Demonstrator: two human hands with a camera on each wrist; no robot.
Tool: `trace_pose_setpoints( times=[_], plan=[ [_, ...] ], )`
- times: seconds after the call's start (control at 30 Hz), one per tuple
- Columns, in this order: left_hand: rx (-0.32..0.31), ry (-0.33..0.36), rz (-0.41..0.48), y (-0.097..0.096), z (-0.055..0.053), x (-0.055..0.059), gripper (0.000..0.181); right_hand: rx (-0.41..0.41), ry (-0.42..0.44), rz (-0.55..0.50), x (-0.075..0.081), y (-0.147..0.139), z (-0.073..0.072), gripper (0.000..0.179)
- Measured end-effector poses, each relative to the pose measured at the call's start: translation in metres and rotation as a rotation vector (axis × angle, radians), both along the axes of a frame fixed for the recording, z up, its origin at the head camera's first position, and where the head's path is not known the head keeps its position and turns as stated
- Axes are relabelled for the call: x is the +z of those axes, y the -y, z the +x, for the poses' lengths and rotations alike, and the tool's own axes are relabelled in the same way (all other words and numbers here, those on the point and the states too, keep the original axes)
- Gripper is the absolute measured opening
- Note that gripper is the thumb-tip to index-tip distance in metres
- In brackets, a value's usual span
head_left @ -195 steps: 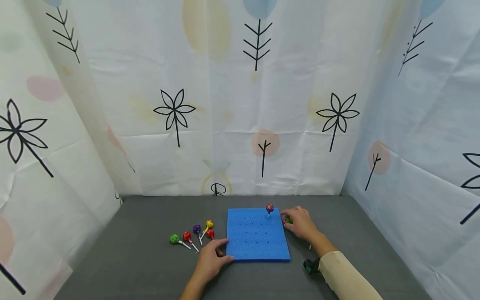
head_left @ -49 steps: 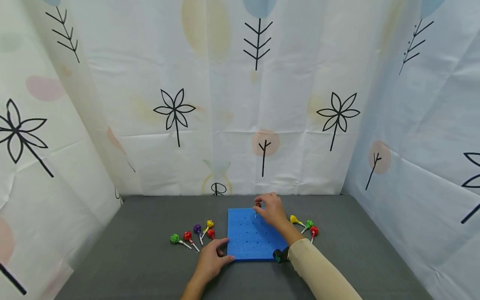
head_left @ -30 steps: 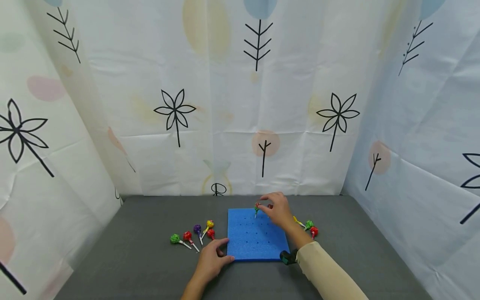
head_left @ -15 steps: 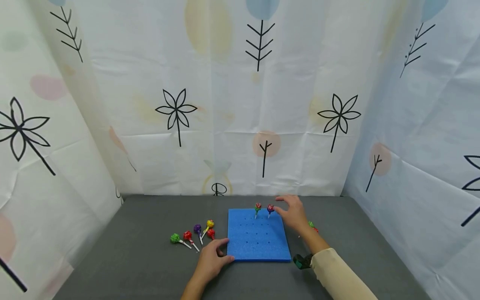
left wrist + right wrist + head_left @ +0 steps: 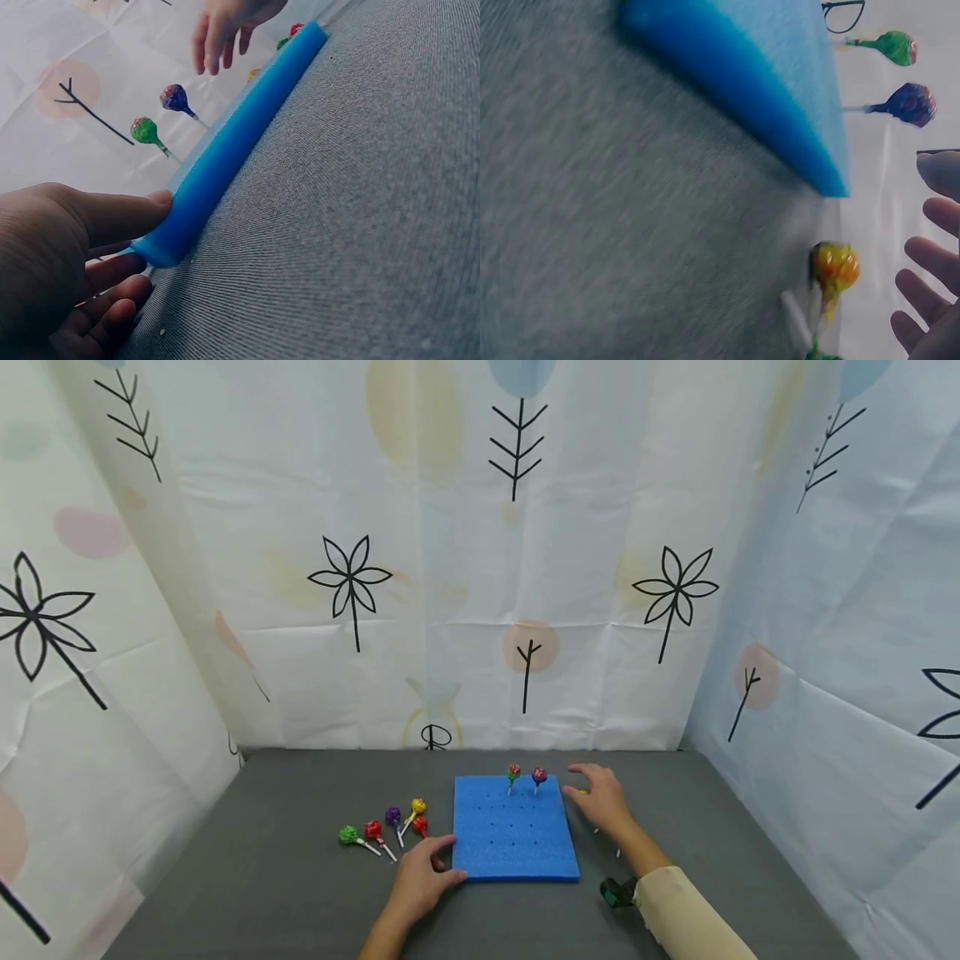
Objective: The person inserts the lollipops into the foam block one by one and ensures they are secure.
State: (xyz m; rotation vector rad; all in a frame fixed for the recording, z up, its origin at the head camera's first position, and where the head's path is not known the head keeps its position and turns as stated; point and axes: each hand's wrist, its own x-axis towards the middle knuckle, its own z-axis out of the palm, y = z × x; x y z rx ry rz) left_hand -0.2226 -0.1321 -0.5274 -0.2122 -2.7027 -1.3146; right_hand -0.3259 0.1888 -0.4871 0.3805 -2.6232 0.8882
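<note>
My left hand (image 5: 420, 878) holds the near left corner of a blue foam board (image 5: 517, 864) dotted with small holes, thumb on the front side and fingers along the left side. Two lollipops stand upright by their sticks in its back row: a green one (image 5: 513, 772) and, to its right, a purple one (image 5: 539, 775). Just off the board's right edge, my right hand (image 5: 602, 803) hovers with fingers spread and nothing in them. Close to it lies a yellow lollipop (image 5: 835, 266), mostly hidden by that hand in the head view.
Left of the board lie loose lollipops: green (image 5: 348, 834), red (image 5: 373, 830), purple (image 5: 393, 816), yellow (image 5: 418, 806) and another red (image 5: 420, 827). More lie right of it, largely behind the right hand. A patterned white curtain (image 5: 465, 677) backs the grey table (image 5: 300, 893).
My right hand has set the green lollipop into the back row beside the purple one, let go, and moved right past the board's edge. My left hand has stayed at the corner.
</note>
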Motion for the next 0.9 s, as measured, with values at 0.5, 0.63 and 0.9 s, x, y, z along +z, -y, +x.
trace_pose_setpoints(
  times=[0.5,0.63,0.9],
  plan=[
    [-0.014,-0.012,-0.003,0.001,-0.001,0.0,0.055,-0.067,0.156,0.178,-0.013,-0.014,-0.001,0.047],
    [-0.012,-0.013,-0.002,0.001,-0.001,-0.002,0.055,-0.076,0.173,0.218,-0.014,-0.015,-0.003,0.051],
    [-0.006,0.011,-0.001,0.001,-0.001,0.0,0.056,-0.051,0.151,0.253,-0.017,-0.017,-0.009,0.052]
  ],
)
